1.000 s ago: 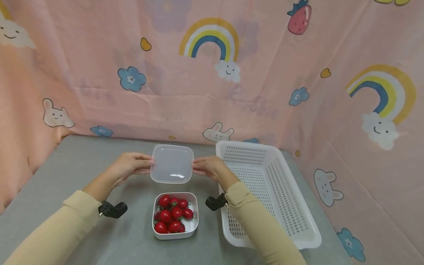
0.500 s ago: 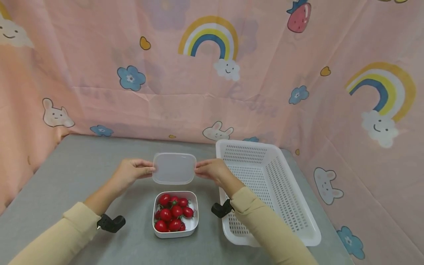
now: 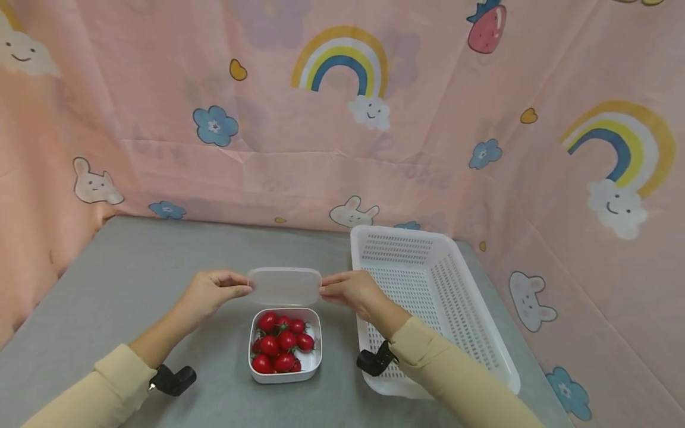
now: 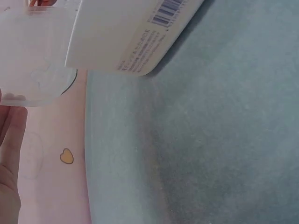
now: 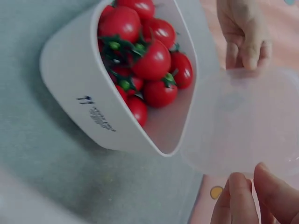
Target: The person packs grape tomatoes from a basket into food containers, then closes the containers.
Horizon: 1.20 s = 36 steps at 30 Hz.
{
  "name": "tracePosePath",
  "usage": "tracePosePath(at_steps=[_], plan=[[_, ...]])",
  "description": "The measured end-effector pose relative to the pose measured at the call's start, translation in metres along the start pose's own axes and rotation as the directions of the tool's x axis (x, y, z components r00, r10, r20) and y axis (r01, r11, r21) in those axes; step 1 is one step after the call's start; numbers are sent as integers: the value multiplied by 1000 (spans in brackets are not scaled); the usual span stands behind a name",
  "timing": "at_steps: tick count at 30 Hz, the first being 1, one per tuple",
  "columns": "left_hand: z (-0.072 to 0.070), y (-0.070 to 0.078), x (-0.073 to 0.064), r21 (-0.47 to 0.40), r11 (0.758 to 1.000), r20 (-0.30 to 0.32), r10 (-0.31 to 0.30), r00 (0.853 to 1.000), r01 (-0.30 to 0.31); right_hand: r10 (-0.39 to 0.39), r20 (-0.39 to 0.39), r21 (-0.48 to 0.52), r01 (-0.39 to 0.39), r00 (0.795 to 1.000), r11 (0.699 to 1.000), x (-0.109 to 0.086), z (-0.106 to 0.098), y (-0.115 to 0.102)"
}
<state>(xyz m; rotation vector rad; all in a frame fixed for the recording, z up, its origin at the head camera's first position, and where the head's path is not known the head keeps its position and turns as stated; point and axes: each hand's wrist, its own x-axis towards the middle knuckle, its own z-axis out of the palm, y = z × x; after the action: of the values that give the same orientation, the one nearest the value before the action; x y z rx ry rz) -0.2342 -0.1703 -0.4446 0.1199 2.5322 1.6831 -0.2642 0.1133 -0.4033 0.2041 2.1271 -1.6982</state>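
Note:
A translucent lid is held between my two hands, tilted, just behind the white container. My left hand pinches its left edge, while my right hand pinches the right edge. Several red cherry tomatoes with green stems fill much of the open container. In the right wrist view the lid hangs close beside the container's rim, with fingers at opposite edges. The left wrist view shows the container's side with a printed label and barcode, and part of the lid.
A large white perforated basket stands on the right of the grey table, under my right forearm. Pink patterned cloth hangs behind the table and along its sides. A black wrist camera sits below my left wrist.
Both hands have brought the lid down and nearer to the container. The lid has tipped, so it looks flatter now. The container and the basket have stayed in place.

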Motion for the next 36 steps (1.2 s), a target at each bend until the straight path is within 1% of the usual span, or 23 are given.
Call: tracePosePath(at_steps=[3, 6, 9, 12, 15, 18, 21, 26, 28, 33, 36], plan=[[4, 1, -2, 40, 999, 2, 0, 1000, 0, -2, -15, 12, 2, 1000, 1000, -8, -1, 2], [6, 1, -5, 54, 999, 8, -1, 1000, 0, 5, -29, 11, -5, 1000, 1000, -15, -1, 4], [8, 1, -6, 67, 998, -9, -7, 1000, 8, 15, -32, 15, -14, 999, 1000, -19, 0, 6], [8, 1, -8, 70, 998, -19, -1, 1000, 3, 4, -27, 18, -3, 1000, 1000, -24, 1, 9], [8, -1, -11, 59, 998, -7, 5, 1000, -5, -8, -27, -3, 8, 1000, 1000, -30, 3, 11], [8, -2, -15, 22, 1000, 12, 18, 1000, -18, -16, -34, -37, 15, 999, 999, -39, 6, 13], [11, -3, -19, 3, 1000, 11, 12, 1000, -12, -47, -61, -44, 45, 997, 998, -49, 10, 18], [16, -3, -29, 2, 1000, -10, -28, 1000, 28, -101, -127, 30, 106, 987, 994, -62, 23, 30], [18, -3, -32, -12, 999, -13, -35, 999, 35, -105, -148, 64, 116, 983, 991, -65, 27, 35], [22, -4, -38, -42, 999, -27, -15, 1000, 14, -92, -171, 176, 122, 981, 977, -69, 34, 43], [27, -4, -44, -51, 998, -60, -27, 998, 24, -89, -170, 191, 121, 981, 974, -71, 38, 47]])
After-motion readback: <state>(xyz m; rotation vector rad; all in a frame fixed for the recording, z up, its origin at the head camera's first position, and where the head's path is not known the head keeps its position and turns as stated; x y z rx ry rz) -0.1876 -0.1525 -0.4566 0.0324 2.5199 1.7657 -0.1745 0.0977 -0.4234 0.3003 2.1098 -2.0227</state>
